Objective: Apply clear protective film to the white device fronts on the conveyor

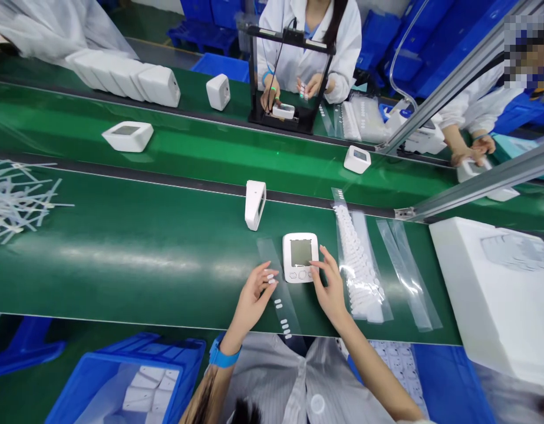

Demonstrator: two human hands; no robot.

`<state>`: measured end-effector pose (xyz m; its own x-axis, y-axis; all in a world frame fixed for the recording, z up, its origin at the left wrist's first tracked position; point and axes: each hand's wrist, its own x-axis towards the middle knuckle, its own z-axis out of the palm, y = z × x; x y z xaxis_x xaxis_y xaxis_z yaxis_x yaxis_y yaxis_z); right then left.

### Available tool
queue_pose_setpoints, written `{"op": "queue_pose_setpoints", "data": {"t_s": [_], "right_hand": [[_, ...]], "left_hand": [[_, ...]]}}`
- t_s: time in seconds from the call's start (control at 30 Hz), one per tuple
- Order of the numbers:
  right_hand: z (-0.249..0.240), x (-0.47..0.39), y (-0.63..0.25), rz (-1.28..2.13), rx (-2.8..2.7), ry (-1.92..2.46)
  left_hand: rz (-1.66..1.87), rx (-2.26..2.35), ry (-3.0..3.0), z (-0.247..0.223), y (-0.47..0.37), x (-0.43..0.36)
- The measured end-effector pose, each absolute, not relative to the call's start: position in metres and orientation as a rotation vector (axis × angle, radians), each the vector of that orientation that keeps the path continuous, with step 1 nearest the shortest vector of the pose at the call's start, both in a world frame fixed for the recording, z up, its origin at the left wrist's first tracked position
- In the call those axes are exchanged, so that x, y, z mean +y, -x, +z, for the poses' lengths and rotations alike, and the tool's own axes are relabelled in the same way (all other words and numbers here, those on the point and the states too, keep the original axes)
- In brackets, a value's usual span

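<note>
With our right hand [330, 290] steadying, fingers spread, the white square plastic monitor with a grey screen [300, 257] lying face-up on the green desk [143, 259], our left hand [256, 292] pinches at the clear backing strip [278, 291], where several small white stickers [284, 325] remain.

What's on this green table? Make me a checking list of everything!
Surface: green belt, shiny.
Job's things: white device lying screen up; clear strip with small white pieces beside it.
Clutter: strip of white pads, empty clear strips, white sticks, upright device.
Hands: left hand on the clear strip; right hand touching the device's edge.
Cables: nothing seen.
Surroundings: blue bin, white foam box, co-workers in white coats.
</note>
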<state>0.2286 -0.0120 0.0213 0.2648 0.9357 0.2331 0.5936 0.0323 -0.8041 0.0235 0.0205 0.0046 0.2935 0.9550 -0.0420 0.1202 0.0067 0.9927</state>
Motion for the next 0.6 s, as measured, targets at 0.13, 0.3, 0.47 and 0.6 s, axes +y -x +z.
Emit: {"op": "queue_pose_setpoints", "data": {"t_s": [0.13,0.3,0.47,0.6], "right_hand": [[0.028,-0.015,-0.211,0.504,-1.53,1.531],[0.037,-0.017,-0.196,0.513,-1.591,1.37],[0.034,-0.016,-0.196,0.485,-1.601,1.334],[0.032,-0.021,-0.19,0.526,-1.551,1.415]], "left_hand": [[0.888,0.99,-1.178,0.011,-0.032,0.01],[0.881,1.037,-1.178,0.017,-0.043,0.002],[0.914,1.071,-1.15,0.017,-0.047,0.001],[0.918,1.1,-1.148,0.012,-0.05,0.0]]}}
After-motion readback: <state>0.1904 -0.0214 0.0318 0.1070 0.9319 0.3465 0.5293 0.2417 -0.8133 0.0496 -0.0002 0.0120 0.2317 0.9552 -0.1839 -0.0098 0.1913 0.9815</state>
